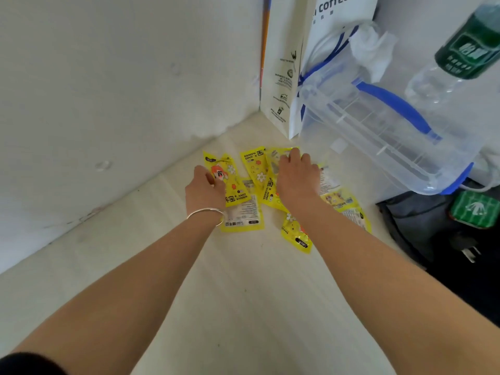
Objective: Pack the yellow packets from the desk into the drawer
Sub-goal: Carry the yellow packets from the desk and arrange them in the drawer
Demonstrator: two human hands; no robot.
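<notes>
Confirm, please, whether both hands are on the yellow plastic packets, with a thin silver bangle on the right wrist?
No: the head view shows the thin silver bangle on the left wrist. The left hand and right hand are both on the yellow plastic packets.

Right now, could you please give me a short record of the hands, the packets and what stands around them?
packets: several, yellow, loosely overlapping in the far corner of the desk
left hand: pinches the leftmost packet; bracelet on the wrist
right hand: rests on the middle packets; grip unclear
drawer: not in view
behind: paper bag, clear tub with blue handle, green-labelled bottle
</notes>
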